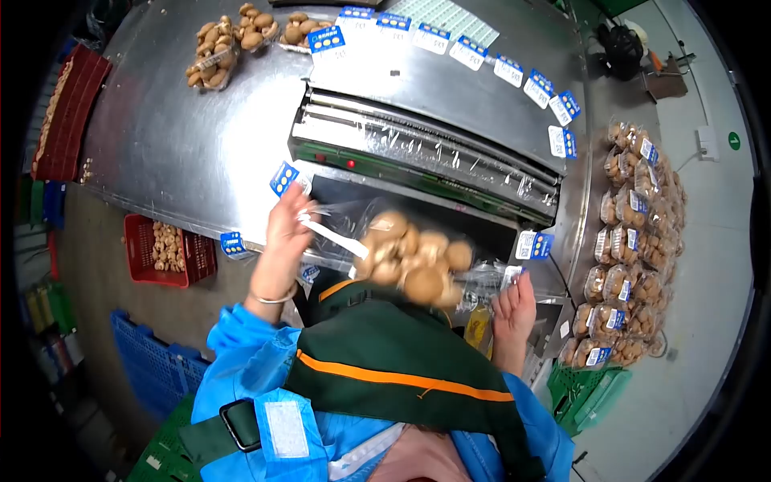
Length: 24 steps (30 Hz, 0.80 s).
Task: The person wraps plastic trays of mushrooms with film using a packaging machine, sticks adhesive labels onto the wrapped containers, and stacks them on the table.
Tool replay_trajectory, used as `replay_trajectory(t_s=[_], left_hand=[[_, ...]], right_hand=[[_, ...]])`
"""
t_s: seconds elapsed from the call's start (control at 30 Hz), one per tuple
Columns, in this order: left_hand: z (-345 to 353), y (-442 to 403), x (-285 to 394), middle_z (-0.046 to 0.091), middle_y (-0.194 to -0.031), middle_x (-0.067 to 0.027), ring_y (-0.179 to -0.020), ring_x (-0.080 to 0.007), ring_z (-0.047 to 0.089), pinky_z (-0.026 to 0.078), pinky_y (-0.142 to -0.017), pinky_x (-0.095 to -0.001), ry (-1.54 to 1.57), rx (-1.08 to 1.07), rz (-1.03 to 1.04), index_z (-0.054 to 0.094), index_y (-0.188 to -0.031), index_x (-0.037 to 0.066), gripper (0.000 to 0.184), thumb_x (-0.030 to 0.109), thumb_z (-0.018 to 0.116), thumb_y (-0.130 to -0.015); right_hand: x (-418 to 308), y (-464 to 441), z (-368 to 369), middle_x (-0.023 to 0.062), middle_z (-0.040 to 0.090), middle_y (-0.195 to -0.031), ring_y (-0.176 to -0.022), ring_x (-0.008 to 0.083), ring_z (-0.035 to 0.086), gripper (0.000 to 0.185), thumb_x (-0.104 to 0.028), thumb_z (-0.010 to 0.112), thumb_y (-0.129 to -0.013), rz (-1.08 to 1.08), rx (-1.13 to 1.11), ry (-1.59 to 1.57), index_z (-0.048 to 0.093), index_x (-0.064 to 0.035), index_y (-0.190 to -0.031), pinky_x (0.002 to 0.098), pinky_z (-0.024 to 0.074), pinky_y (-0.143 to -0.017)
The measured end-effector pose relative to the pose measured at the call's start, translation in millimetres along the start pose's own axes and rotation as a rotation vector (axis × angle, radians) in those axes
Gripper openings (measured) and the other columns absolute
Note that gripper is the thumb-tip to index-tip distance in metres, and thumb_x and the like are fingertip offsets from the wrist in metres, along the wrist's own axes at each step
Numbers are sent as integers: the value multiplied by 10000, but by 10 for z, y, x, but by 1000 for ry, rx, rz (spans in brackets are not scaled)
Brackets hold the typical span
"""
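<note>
Clear film (337, 215) around brown mushrooms (423, 284); I'm pinching one end with my left hand (287, 229), the other with my right hand (514, 312).

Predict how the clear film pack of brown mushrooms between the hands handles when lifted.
The clear film pack of brown mushrooms is probably floppy at its ends, just thin film there. Being shiny, it may slip; the rounded caps might bruise.

Left hand (287, 225) holds clear film (336, 215) around mushrooms (423, 283); right hand (512, 309) at four o'clock. Red crate (165, 277): nine o'clock.
</note>
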<state>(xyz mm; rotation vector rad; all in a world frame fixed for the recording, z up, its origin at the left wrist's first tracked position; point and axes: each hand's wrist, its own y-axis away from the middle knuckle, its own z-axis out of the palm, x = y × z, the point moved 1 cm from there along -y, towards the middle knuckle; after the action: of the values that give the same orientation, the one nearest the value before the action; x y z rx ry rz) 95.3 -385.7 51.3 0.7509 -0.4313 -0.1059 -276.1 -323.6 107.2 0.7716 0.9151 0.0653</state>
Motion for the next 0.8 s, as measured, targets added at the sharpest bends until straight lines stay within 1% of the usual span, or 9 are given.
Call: replay_trajectory(t_s=[0.07,0.1,0.23,0.4,0.5,0.57,0.7,0.77,0.8], left_hand=[[-434,306,153,311,-514,43,-413,-54,320,229,-325,-180,15,85,-17,426,-776,111,179,212,478,-914],[-665,482,129,314,-512,40,-418,-48,332,240,-322,-175,-45,164,30,423,-765,111,195,224,485,-911],[-1281,558,-762,511,-622,-27,-496,-137,482,434,-468,-297,-1330,365,486,491,-798,51,214,246,531,-877],[-738,416,-1215,569,-804,-90,-747,-170,538,459,-670,-283,-695,-783,152,541,-866,16,114,125,532,-836],[-195,563,-712,561,-923,-69,-872,-158,536,451,-758,-268,-11,-845,-789,530,-973,12,156,107,512,-850],[-37,784,-436,546,-1010,-69,-970,-154,524,436,-840,-277,-661,-729,-136,496,-1077,6,256,185,474,-896],[97,1075,423,457,-1241,-164,-1111,-209,468,371,-957,-325,78,-795,-509,322,-1316,-16,754,423,624,-783],[-241,893,757,399,-1297,-193,-1146,-254,440,355,-970,-352,-877,-1253,62,241,-1354,-21,980,489,716,-665],[-440,942,800,362,-1318,-200,-1145,-265,442,364,-958,-353,-741,-1211,-144,203,-1359,-26,1031,460,747,-631]], right_hand=[[97,142,-321,-39,365,-492,-376,97,332,227,-281,431,-928,128,-33,-39,487,-101,-802,251,279,-365],[317,72,-535,-42,391,-508,-394,86,353,214,-268,440,-924,-37,-30,365,493,-97,-806,235,295,-370],[1506,-415,-1018,109,601,-911,-873,281,566,275,-236,438,-903,-161,-216,1300,530,-30,-1061,402,450,-773],[1722,-571,-241,117,584,-989,-933,248,545,317,-249,466,-891,441,-116,638,509,-30,-1117,374,429,-817],[1200,-28,126,122,573,-1035,-969,228,533,350,-256,483,-884,547,-270,290,497,-29,-1150,358,417,-843],[841,268,503,126,566,-1066,-993,215,524,374,-262,495,-880,614,-462,225,488,-29,-1172,346,409,-860],[490,446,1450,132,552,-1129,-1041,188,508,425,-272,517,-870,515,-997,865,472,-29,-1217,324,392,-895],[556,324,2000,136,584,-1077,-1001,189,539,407,-263,541,-854,408,-1261,1451,508,-28,-1185,322,416,-864],[600,318,2352,143,596,-1017,-942,216,557,363,-259,541,-849,-11,-1451,1514,540,-39,-1138,333,432,-815]])
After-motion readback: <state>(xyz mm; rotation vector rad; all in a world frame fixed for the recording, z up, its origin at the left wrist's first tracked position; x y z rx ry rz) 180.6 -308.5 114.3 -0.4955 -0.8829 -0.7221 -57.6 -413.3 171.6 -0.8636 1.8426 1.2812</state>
